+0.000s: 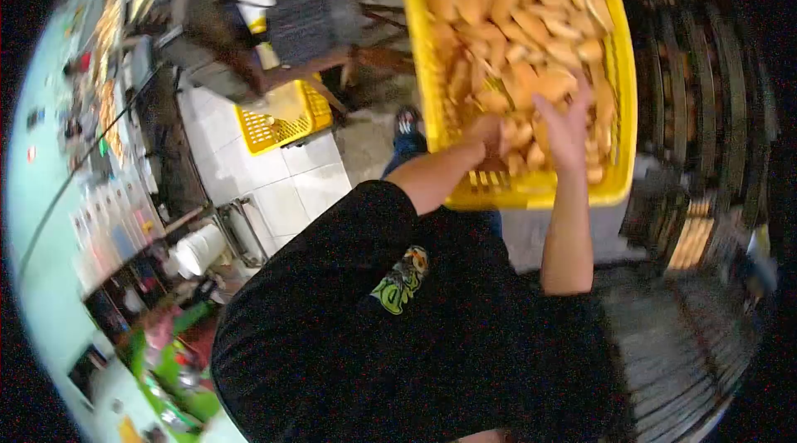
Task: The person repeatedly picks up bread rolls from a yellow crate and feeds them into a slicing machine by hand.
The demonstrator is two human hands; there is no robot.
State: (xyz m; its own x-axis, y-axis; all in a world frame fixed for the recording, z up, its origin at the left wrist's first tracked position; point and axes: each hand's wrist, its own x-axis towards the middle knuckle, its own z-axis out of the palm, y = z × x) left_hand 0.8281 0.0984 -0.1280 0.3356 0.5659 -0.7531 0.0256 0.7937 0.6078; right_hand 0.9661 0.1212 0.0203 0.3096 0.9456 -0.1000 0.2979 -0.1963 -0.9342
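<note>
A yellow plastic crate (628, 111) in front of me holds a heap of golden-brown bread rolls (531, 28). My left hand (490, 134) reaches into the near left part of the crate, beside the rolls; blur and the rolls obscure its fingers. Over the rolls on the near right side is my right hand (566, 132), its thumb and fingers spread apart. It seems to touch the rolls beneath, and I see none clearly gripped in it.
Dark slatted racks (689, 86) stand along the right, with a tray of bread (692, 235) on one. A smaller yellow basket (257, 132) sits on the tiled floor at left, near a dark table. A white bucket (199, 250) lies farther left.
</note>
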